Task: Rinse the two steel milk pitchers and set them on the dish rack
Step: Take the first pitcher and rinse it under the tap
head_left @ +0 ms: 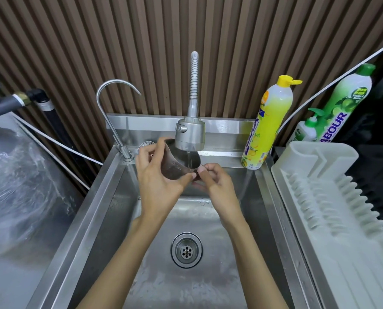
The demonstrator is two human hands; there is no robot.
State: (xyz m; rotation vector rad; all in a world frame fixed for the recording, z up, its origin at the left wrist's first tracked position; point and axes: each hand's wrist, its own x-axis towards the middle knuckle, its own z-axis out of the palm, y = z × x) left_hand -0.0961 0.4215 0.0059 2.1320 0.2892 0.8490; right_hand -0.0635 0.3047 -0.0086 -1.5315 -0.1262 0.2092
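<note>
A small steel milk pitcher (179,166) is tilted on its side over the sink, directly beneath the spray faucet head (190,136), and a thin stream of water runs into its mouth. My left hand (158,175) grips its body from the left, fingers curled over the top edge and thumb at its lower rim. My right hand (215,179) pinches the pitcher's lower right rim with thumb and forefinger. Only one pitcher is in view. The white plastic dish rack (333,197) stands to the right of the sink with nothing on it.
The steel sink basin (123,219) has a round drain (186,250) in the middle. A thin gooseneck tap (117,112) rises at the back left. A yellow dish soap bottle (267,123) stands at the back right corner, two green bottles (344,101) behind the rack. A wet steel counter (14,186) lies left.
</note>
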